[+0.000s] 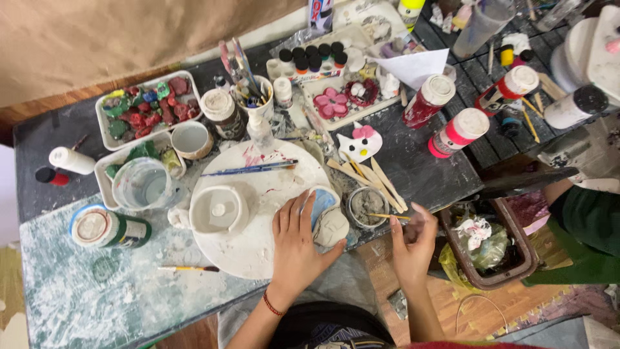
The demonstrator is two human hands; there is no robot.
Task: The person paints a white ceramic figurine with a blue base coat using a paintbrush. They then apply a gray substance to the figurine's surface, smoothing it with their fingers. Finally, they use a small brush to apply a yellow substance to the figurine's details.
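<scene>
— What's under the left hand [296,242]?
— Part of a blue-and-white clay piece [325,201]; its shape can't be told.
— And the bottle [320,14] at the top?
— Cut off by the edge, like the green-sleeved person [591,223] on the right.

Matt white clay piece [331,227], wooden sticks [368,178], paint-smeared rough tabletop [71,284].

Even, soft daylight — faint shadows, no glare; edges bend slightly, detail a little soft.
</scene>
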